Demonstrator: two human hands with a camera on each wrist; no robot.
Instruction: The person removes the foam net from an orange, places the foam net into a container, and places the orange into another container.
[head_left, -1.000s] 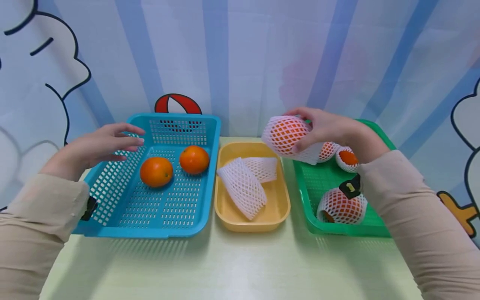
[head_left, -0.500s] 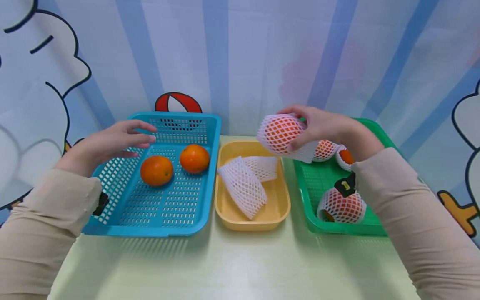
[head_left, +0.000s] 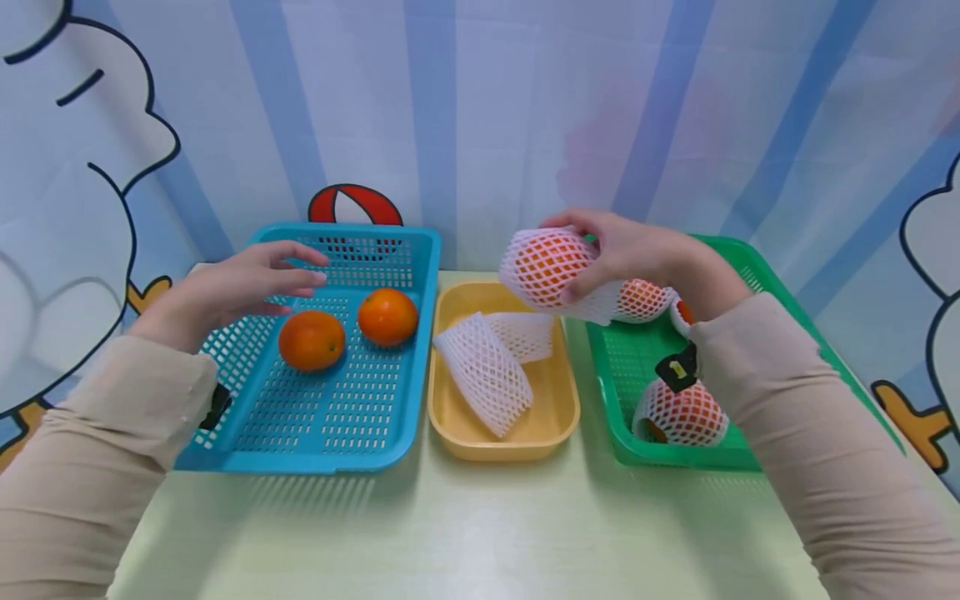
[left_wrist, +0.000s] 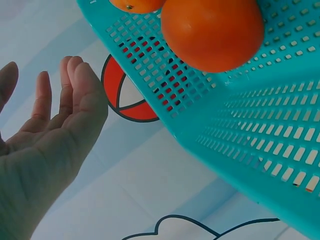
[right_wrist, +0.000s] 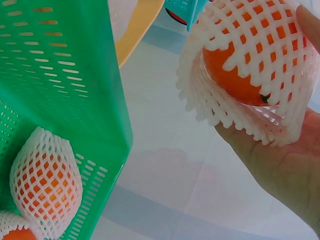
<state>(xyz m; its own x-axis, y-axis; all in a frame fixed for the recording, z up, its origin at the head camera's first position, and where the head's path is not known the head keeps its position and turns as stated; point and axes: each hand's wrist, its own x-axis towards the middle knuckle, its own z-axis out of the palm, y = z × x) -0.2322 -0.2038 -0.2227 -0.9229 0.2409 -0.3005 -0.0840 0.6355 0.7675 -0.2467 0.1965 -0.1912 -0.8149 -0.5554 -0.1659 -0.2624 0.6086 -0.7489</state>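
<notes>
My right hand (head_left: 626,254) grips an orange in a white foam net sleeve (head_left: 551,268), held up between the yellow tray (head_left: 502,452) and the green basket (head_left: 637,454). In the right wrist view the orange (right_wrist: 232,75) shows bare at the net's loose end. My left hand (head_left: 243,283) hovers with loosely spread fingers over the left side of the blue basket (head_left: 300,462), holding nothing. Below it lie two bare oranges, a nearer orange (head_left: 311,341) and a farther orange (head_left: 387,317). The left wrist view shows the hand (left_wrist: 60,115) apart from the basket.
Two foam nets lie crossed in the yellow tray, the nearer net (head_left: 487,375) over the other. Inside the green basket are several netted oranges, such as the front netted orange (head_left: 684,414). A pale table (head_left: 465,533) runs along the front, with a printed curtain (head_left: 495,125) behind.
My right hand has carried the netted orange a little to the left, toward the yellow tray. My left hand has moved right, farther over the blue basket.
</notes>
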